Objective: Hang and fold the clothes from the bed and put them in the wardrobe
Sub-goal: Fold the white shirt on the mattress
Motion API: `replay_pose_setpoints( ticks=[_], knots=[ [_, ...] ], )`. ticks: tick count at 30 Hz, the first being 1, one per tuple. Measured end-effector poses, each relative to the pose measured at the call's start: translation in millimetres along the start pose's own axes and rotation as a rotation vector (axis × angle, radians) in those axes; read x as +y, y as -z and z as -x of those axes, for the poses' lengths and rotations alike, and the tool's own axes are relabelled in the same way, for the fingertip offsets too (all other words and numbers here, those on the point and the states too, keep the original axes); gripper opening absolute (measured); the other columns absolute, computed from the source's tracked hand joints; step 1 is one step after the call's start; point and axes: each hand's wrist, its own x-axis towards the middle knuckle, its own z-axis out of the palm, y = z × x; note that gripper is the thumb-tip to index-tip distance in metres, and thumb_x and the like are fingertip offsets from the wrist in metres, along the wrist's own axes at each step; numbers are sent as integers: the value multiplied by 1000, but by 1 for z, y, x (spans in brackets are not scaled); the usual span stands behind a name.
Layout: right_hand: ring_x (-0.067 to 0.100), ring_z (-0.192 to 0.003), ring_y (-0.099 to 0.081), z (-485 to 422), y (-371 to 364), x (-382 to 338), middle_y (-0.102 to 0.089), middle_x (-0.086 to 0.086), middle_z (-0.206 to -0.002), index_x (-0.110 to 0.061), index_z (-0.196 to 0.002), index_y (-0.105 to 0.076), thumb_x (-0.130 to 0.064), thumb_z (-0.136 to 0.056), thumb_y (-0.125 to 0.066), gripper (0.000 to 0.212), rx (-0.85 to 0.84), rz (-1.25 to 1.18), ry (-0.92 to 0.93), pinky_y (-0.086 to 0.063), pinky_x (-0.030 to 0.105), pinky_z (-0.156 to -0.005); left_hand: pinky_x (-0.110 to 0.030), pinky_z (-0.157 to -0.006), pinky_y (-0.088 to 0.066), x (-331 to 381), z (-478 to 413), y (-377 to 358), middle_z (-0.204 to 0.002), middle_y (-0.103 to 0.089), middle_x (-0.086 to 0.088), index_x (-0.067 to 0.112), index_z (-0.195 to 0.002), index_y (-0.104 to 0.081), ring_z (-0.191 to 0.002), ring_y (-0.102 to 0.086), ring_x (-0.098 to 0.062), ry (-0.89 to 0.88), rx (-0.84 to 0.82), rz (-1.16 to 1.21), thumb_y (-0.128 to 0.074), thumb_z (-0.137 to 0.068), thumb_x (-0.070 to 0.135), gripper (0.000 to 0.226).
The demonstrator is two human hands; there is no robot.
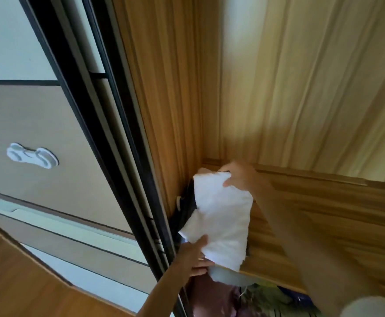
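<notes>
Pale sliding door (38, 124), wood floor (15, 284) below

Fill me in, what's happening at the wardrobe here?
A person is placing a folded white cloth on a wooden wardrobe shelf, on top of a dark folded item against the side wall. The right hand grips the cloth's far edge, and the left hand holds its near edge at the shelf front. Other clothes show below the shelf.
</notes>
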Motion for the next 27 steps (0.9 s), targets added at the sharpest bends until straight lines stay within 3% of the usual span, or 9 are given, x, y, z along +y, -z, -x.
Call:
replay_pose_setpoints(
  ticks=[3, 7, 10, 12, 15, 17, 20, 24, 27],
  knots=[
    [25, -92, -65, -19, -33, 15, -72, 2, -89, -16, -89, -74, -17, -77, -75, 12, 83, 41, 54, -43, 33, -80, -32, -68, -56, 16, 4, 8, -79, -72, -6, 7, -92, -65, -69, -73, -22, 46, 89, -473, -45, -92, 68, 64],
    [23, -111, -56, -34, -50, 32, -72, 1, -103, -25, -105, -72, -32, -86, -69, 20, 133, 178, 37, -27, 37, -99, -32, -86, -51, 37, 14, -8, -114, -67, -4, 16, -113, -62, -108, -65, -24, -374, 445, -1335, -37, -100, 58, 51],
    [26, -127, -46, -36, -63, 43, -63, 4, -130, -24, -133, -58, -39, -89, -66, 47, 227, 242, 4, -21, 36, -106, -31, -61, -54, 54, 8, -33, -89, -69, -3, 18, -93, -63, -78, -70, -21, -761, 651, -1348, -62, -90, 45, 28],
    [29, -135, -40, -28, -72, 45, -48, 9, -146, -18, -143, -48, -31, -88, -69, 60, 343, 185, 7, -24, 40, -111, -33, -52, -54, 58, -10, -44, -90, -65, -7, 18, -95, -62, -72, -68, -22, -941, 665, -1318, -80, -69, 36, 37],
    [29, -144, -32, -4, -94, 45, -37, 10, -154, -14, -144, -46, -25, -89, -61, 57, 346, 136, 150, -25, 45, -117, -50, -104, -47, 57, -55, -46, -143, -50, -16, 13, -138, -50, -130, -51, -34, -1070, 452, -1339, -66, -78, 36, 67],
    [26, -150, -22, 12, -117, 51, -26, 9, -161, -13, -148, -41, -35, -92, -42, 60, 243, 181, 179, -21, 46, -121, -57, -118, -25, 57, -84, -37, -164, -21, -12, 10, -156, -26, -152, -18, -29, -1038, 300, -1462, -43, -91, 49, 77],
    [23, -152, -9, 18, -136, 76, -10, 5, -165, -16, -155, -27, -45, -95, -18, 67, 116, 209, 30, -17, 51, -122, -58, -120, -6, 61, -115, -24, -165, 17, -2, 21, -159, 6, -152, 16, -20, -938, 162, -1606, -10, -91, 73, 87],
    [15, -153, 6, 6, -123, 92, 9, -2, -166, -20, -158, 2, -53, -100, -11, 68, 35, 177, -184, -2, 49, -123, -61, -117, 1, 82, -135, -28, -161, 33, 2, 33, -154, 22, -150, 22, -20, -675, 172, -1531, -12, -83, 84, 93],
    [21, -153, 4, 6, -118, 88, 10, 3, -166, -16, -158, 4, -50, -104, -12, 66, 5, 159, -280, 1, 45, -123, -64, -117, 0, 90, -140, -32, -162, 29, 4, 34, -155, 18, -151, 20, -21, -589, 160, -1518, -12, -92, 75, 81]
  ],
)
